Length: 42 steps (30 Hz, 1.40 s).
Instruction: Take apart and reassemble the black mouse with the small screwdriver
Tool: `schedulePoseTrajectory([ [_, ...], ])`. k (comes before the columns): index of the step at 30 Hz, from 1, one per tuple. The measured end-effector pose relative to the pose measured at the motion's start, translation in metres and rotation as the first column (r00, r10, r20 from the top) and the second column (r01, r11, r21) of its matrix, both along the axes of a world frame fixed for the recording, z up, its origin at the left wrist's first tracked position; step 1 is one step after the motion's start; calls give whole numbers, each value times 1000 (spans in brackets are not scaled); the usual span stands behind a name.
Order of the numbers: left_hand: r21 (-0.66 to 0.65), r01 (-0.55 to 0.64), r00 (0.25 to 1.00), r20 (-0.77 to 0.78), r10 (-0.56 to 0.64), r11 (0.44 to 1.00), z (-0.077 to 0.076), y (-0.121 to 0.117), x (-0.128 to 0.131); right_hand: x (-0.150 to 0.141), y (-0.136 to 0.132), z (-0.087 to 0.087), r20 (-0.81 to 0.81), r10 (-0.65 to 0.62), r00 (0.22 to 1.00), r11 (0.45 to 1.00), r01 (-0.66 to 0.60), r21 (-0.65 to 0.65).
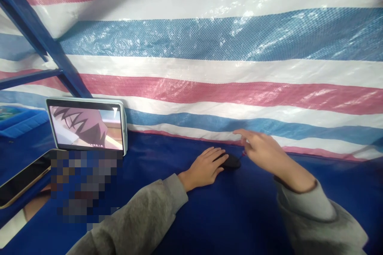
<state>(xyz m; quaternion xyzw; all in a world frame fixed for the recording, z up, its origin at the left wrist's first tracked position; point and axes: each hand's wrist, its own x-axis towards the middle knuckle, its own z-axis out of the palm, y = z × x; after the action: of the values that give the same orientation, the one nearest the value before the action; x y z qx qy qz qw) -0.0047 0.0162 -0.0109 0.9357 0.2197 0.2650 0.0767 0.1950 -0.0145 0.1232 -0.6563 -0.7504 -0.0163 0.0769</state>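
Left hand (206, 168) loosely spread, unclenched, fingers resting on mouse (233, 161) near desk's (221, 215) far edge, right hand (261, 149) just beside, forefinger extended, its grip unclear, tablet (86, 125) standing leftward, striped tarp (191, 40) behind.

The left hand (205, 170) lay palm down, its fingers over a dark rounded object (233, 161) on the blue table (227, 215). To its right, the right hand (261, 149) held its index finger out near the striped sheet (215, 67); whether they touched was unclear. At left, a tablet (85, 127) stood upright showing a cartoon picture, near a phone (25, 178) and a blue tray (26, 122).
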Motion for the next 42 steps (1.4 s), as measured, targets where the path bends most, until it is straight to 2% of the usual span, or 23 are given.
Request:
schedulePoseTrajectory([
  [4,-4,1,1000,-1,-1,1000,1,0,0,-1,-1,0,-38,33,999,999,-34,-8],
  [10,-9,2,1000,7,-2,1000,-1,0,1,-2,1,0,-4,-18,1000,999,18,31],
  [15,-17,2,1000,9,-2,1000,-2,1,1,-1,4,-3,-49,-14,999,1000,14,-1],
  [28,-8,-5,1000,8,5,1000,-3,1,1,-6,3,-3,0,-7,1000,999,7,52],
  [32,0,-4,1000,15,4,1000,-2,0,1,-8,1,0,-36,24,999,999,-23,38],
  [38,-21,1,1000,14,-1,1000,-2,1,0,-6,3,-2,-72,-1,997,1000,1,-7],
  [42,-26,-3,1000,12,3,1000,0,1,0,-5,5,-5,-64,11,998,999,-8,48],
])
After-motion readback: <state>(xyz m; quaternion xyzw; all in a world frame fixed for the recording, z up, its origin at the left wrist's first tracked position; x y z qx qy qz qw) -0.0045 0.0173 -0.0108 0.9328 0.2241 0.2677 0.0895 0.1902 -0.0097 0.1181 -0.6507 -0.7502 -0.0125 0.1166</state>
